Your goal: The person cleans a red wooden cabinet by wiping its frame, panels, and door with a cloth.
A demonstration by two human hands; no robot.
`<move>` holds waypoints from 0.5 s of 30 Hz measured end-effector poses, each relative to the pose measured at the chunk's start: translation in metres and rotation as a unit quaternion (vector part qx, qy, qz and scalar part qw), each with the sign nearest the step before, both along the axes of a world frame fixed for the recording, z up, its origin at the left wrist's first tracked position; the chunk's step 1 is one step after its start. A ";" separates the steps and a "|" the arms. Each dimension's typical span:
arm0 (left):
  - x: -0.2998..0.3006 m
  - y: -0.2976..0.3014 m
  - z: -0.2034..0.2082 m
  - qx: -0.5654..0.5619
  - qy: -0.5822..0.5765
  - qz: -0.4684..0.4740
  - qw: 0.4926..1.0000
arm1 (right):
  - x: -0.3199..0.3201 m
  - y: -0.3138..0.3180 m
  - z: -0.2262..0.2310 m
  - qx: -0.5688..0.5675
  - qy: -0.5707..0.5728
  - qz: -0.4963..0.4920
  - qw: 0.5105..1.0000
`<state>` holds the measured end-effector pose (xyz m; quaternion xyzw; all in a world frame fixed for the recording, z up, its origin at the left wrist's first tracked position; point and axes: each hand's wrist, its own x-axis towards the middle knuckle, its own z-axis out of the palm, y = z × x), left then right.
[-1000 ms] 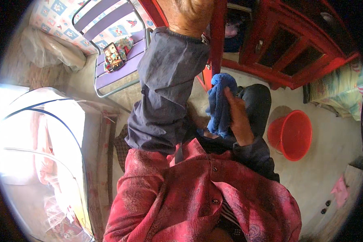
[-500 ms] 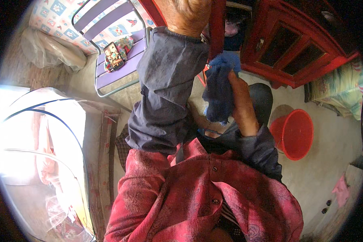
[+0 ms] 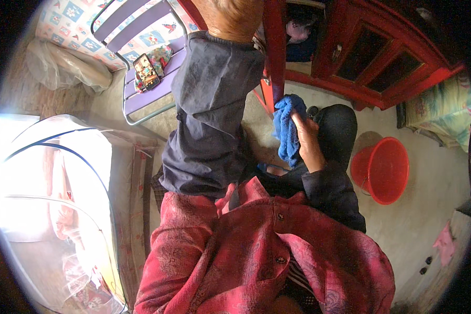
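Observation:
My right hand (image 3: pixel 310 144) grips a bunched blue cloth (image 3: pixel 287 128), fingers wrapped round its right side. The cloth hangs in front of the lower end of an open red wooden cabinet door (image 3: pixel 275 57), seen nearly edge-on; whether they touch I cannot tell. Stretched far forward, my left hand (image 3: pixel 235 18) is at the top edge of the picture beside that same door. Its fingers are cut off, so what it touches stays hidden. Inside the red cabinet (image 3: pixel 324 78), pale and dark items show in the shadow.
A red bucket (image 3: pixel 387 170) stands on the floor (image 3: pixel 403 235) to the right. At the left is a purple slatted chair (image 3: pixel 149 99) with a phone (image 3: pixel 146 71) and a patterned cloth on it. Nearer on the left, a net canopy (image 3: pixel 83 157) covers a bed.
My right hand has drawn back a little with the cloth, lower and away from the cabinet opening. My left arm has shifted slightly left.

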<state>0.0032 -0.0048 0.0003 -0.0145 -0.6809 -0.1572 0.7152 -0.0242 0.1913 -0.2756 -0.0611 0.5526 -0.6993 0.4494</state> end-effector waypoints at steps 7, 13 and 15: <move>0.003 0.004 -0.002 0.003 0.000 0.001 1.000 | -0.012 0.002 0.019 0.002 0.106 -0.046 0.993; 0.015 0.019 -0.005 0.113 -0.003 -0.082 0.990 | -0.016 -0.008 0.095 -0.011 0.184 0.040 0.982; 0.006 0.021 -0.010 0.136 -0.001 -0.018 0.991 | -0.019 -0.015 0.095 -0.008 0.216 0.036 0.976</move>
